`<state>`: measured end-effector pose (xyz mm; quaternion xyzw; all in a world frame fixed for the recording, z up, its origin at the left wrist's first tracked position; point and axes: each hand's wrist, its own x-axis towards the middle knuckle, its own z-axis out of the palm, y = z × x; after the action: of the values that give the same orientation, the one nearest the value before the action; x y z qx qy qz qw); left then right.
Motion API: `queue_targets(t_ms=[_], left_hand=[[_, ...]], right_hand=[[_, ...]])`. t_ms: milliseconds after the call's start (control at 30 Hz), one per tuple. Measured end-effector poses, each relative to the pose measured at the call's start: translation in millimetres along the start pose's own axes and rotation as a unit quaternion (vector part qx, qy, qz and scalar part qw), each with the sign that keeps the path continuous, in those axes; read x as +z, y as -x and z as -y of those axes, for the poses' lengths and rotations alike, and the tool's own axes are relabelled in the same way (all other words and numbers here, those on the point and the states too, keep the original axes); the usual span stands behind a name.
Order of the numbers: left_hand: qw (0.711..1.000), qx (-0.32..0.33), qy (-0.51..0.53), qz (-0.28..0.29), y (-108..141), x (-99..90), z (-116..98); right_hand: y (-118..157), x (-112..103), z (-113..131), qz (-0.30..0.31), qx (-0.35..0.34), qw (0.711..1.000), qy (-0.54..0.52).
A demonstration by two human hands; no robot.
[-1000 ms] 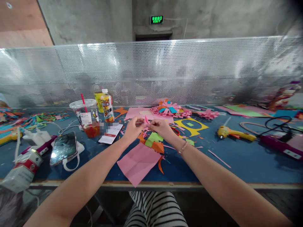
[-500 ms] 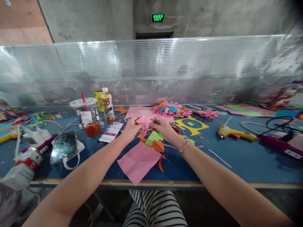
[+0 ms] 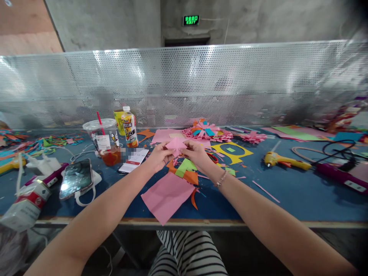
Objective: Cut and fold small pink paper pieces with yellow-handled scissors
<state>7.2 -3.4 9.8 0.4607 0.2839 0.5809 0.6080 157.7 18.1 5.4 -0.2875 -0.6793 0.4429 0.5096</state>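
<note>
A small folded piece of pink paper (image 3: 176,145) is held up between both hands above the middle of the table. My left hand (image 3: 160,156) pinches its left side, and my right hand (image 3: 194,154) pinches its right side. Below them a larger pink sheet (image 3: 167,197) with creases lies near the front edge. Orange (image 3: 190,177) and green paper scraps (image 3: 186,167) overlap just behind that sheet. Behind the hands sits a pink paper flower (image 3: 204,130) with blue and orange parts.
On the left are a drink cup (image 3: 104,142), a bottle (image 3: 130,128), a phone (image 3: 77,178) and a cigarette-like box (image 3: 27,205). A yellow glue gun (image 3: 284,161) and cables lie right. Yellow cut-out paper (image 3: 243,153) is right of my right hand.
The folded pink paper has changed shape slightly, looking wider and flatter between my fingers. My right hand has moved in a little closer to my left. The view has shifted slightly.
</note>
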Motion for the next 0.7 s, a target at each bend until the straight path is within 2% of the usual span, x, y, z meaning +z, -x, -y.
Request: queue_targets(t_ms=[167, 367, 600, 700], left_hand=[[1.000, -0.010, -0.012, -0.015, -0.1, -2.8, 0.4], [0.996, 0.023, -0.061, -0.054, 0.0, -2.3, 1.3], [0.994, 0.045, -0.059, -0.081, 1.0, 1.5, -1.6], [0.992, 0.052, -0.069, -0.095, 0.2, 1.3, -4.6]], right_hand=[[0.8, -0.6, 1.2, -0.019, 0.027, 0.998, -0.046], [2.4, 0.9, 4.8, -0.025, 0.051, 0.996, -0.068], [0.0, -1.5, 2.9, -0.042, 0.136, 0.979, -0.145], [0.2, -2.5, 2.7, -0.027, 0.172, 0.973, -0.152]])
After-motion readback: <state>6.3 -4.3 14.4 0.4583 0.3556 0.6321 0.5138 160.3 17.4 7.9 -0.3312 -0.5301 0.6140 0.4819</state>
